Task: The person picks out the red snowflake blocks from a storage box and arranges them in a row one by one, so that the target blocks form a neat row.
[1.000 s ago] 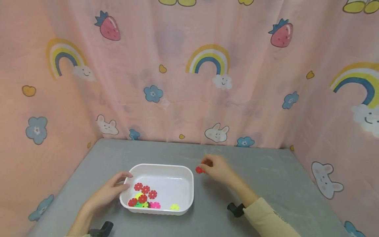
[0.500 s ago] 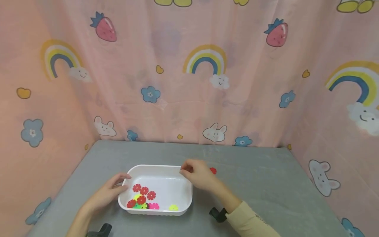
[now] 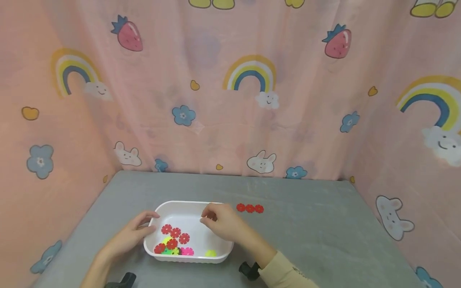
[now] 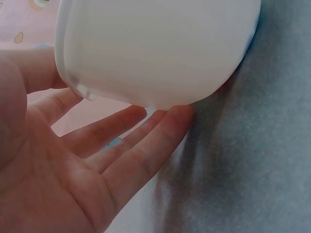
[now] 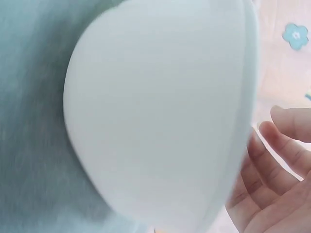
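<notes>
A white plastic tray [image 3: 191, 259] sits on the grey table, holding flower-shaped discs. Several red discs [image 3: 175, 232] lie at its left, over yellow and green ones, beside a pink disc [image 3: 187, 251]; a yellow disc [image 3: 211, 253] lies at the right. My left hand [image 3: 134, 232] grips the tray's left rim. In the left wrist view, its fingers [image 4: 146, 158] rest against the outer wall. My right hand [image 3: 225, 220] hovers over the tray's right half, fingers bent. In the right wrist view, nothing shows between thumb [image 5: 293, 124] and index finger. Behind it, three red discs [image 3: 250, 208] form a row on the table.
The grey table [image 3: 317, 228] reaches back to a pink patterned curtain [image 3: 216, 132], which also hangs at both sides. A black wrist mount [image 3: 249, 271] sits under the right forearm, and another black mount [image 3: 124, 281] is by the left wrist.
My right hand has moved left from the red discs on the table to above the tray, uncovering the row of three. The left hand keeps its hold on the rim.
</notes>
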Available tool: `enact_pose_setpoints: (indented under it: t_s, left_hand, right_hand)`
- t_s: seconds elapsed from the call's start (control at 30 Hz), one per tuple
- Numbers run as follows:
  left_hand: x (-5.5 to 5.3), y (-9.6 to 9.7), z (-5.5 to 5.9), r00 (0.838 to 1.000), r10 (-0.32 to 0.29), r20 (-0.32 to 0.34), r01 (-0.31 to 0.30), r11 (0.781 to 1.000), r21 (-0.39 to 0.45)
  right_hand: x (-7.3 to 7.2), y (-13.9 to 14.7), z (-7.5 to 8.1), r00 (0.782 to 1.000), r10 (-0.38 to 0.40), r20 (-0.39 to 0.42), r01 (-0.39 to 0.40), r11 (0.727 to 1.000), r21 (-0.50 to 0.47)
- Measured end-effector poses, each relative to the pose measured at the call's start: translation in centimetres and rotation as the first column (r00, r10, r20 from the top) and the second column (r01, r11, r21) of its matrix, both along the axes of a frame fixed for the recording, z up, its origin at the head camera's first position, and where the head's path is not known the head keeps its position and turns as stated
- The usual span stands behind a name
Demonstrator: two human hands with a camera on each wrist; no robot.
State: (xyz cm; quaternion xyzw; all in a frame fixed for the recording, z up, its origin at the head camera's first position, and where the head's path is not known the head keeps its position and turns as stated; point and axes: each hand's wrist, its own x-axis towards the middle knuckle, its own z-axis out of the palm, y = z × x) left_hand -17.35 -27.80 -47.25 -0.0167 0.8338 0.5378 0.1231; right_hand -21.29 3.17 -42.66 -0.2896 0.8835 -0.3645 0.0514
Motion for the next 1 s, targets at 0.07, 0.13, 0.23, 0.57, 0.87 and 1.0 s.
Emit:
enact_pose_setpoints:
  t_s: [0.07, 0.13, 0.23, 0.57, 0.87, 1.0]
  left_hand:
    - [0.0, 0.0, -0.1, 1.0, 0.003, 0.001, -0.003, 1.0, -0.001]
    - [0.1, 0.0, -0.1, 1.0, 0.006, 0.003, -0.006, 1.0, -0.004]
    - [0.0, -0.1, -0.1, 1.0, 0.001, -0.001, -0.001, 1.0, -0.011]
    - [-0.1, 0.2, 0.0, 1.0, -0.009, -0.013, 0.009, 1.0, -0.03]
    - [-0.1, 0.1, 0.0, 1.0, -0.012, -0.013, 0.012, 1.0, -0.018]
    - [0.0, 0.0, -0.1, 1.0, -0.015, -0.019, 0.015, 1.0, -0.001]
  right_hand:
    - [0.2, -0.8, -0.1, 1.0, 0.008, -0.012, -0.008, 1.0, 0.03]
    - [0.5, -1.6, -0.1, 1.0, 0.015, -0.013, -0.014, 0.998, 0.054]
    - [0.9, -2.7, -0.4, 1.0, 0.025, -0.014, -0.024, 0.998, 0.063]
    - [0.7, -4.2, -1.7, 0.999, 0.031, 0.036, -0.035, 0.995, 0.09]
    - [0.3, -5.4, -3.2, 0.992, 0.012, 0.129, -0.036, 0.983, 0.182]
    - [0.2, -5.9, -3.9, 0.992, 0.004, 0.129, -0.036, 0.969, 0.246]
